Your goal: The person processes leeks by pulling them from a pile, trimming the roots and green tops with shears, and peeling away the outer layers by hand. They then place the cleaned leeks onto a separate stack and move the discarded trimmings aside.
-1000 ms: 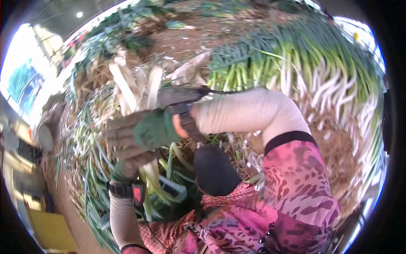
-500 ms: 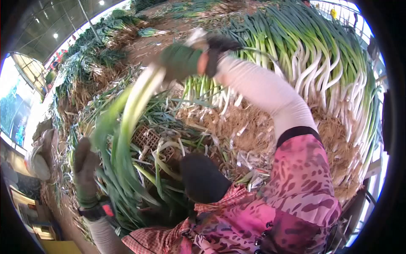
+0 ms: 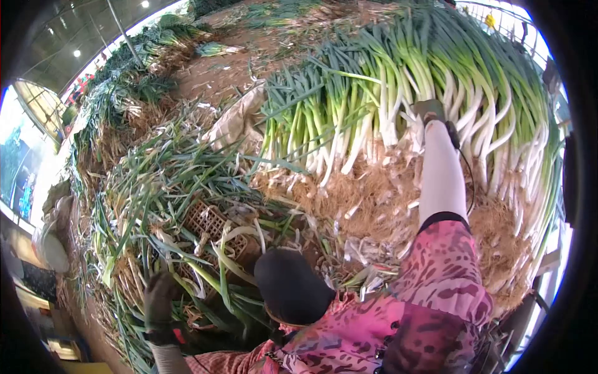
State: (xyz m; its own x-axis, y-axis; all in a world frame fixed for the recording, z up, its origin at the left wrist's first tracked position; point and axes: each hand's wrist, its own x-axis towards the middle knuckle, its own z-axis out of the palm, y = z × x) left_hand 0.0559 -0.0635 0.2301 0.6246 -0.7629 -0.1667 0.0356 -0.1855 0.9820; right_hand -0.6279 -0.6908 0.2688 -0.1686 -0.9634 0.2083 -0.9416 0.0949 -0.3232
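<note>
My right hand [image 3: 428, 111], in a green glove, is at the far end of my outstretched arm. Its fingers close on white leek stalks [image 3: 450, 103] in the big row of green-topped leeks; the fingertips are partly hidden. My left hand [image 3: 161, 299], in a dark glove, is low on the left with its fingers stretched out and nothing in them. Beside it lie loose green leaves [image 3: 215, 283]. Tangled roots [image 3: 374, 193] spread below the row of stalks.
A brown plastic crate [image 3: 205, 221] is partly buried under leaves and trimmings. Beige sacking [image 3: 240, 118] lies left of the leek row. More leek bundles [image 3: 149, 93] are heaped at the back left, by a metal pole [image 3: 124, 34].
The leeks that hung from my right hand are out of it. That hand has swung right onto the leek row. My left hand has moved down and slightly right.
</note>
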